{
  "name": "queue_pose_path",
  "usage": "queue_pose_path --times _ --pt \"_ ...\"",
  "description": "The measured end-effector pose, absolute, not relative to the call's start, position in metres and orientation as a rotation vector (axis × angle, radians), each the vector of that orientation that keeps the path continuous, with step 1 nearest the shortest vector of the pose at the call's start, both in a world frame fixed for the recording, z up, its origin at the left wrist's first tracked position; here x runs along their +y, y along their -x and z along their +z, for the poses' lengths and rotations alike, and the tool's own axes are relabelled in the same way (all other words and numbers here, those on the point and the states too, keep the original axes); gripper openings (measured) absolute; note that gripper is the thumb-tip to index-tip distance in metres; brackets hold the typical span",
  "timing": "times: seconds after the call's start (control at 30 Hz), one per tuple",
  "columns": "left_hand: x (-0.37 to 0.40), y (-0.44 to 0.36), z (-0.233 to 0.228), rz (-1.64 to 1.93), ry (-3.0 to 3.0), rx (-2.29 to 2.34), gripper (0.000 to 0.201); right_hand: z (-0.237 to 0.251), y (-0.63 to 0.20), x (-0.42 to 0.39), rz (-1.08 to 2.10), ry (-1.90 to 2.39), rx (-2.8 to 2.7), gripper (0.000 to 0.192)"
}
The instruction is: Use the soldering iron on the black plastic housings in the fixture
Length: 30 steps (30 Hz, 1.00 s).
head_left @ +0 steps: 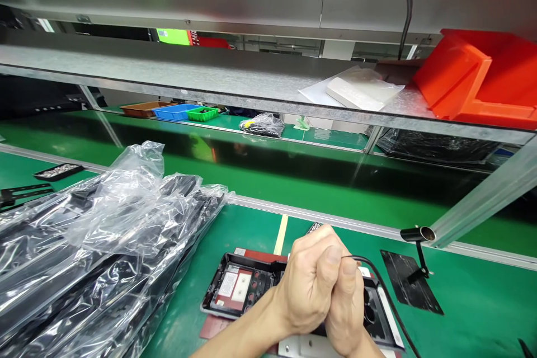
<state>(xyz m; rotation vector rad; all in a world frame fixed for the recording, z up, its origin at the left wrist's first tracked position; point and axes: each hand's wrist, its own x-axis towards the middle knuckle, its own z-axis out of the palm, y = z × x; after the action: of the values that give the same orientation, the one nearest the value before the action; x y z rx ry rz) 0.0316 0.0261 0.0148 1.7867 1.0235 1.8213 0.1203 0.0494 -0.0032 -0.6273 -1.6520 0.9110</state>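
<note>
Both my hands are pressed together low in the middle of the view, over a black plastic housing (235,288) that lies open on the green bench. My left hand (308,285) is closed in a fist. My right hand (346,307) is closed beside it, pinching a thin black cable (377,279) that curves off to the right and down. The housing shows white labels and round sockets inside. A red sheet (260,254) lies under it. What the left fist holds is hidden.
A heap of long black parts in clear plastic bags (96,246) fills the left. A small metal nozzle on a black base plate (413,274) stands right. Behind runs a green conveyor (293,184); above, a shelf with a red bin (478,78) and bagged white part (356,89).
</note>
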Motion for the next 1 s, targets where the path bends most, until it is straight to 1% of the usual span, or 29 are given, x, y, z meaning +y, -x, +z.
queue_pose_path --times 0.77,1.0 --pt "0.0262 -0.0302 0.0147 1.805 -1.8 1.03 0.049 -0.0084 -0.1215 0.0501 0.987 0.587 -1.684 0.06" --pt "0.0281 -0.0308 0.013 1.822 -1.803 1.018 0.049 -0.008 -0.1205 0.0517 0.892 0.548 -1.697 0.058"
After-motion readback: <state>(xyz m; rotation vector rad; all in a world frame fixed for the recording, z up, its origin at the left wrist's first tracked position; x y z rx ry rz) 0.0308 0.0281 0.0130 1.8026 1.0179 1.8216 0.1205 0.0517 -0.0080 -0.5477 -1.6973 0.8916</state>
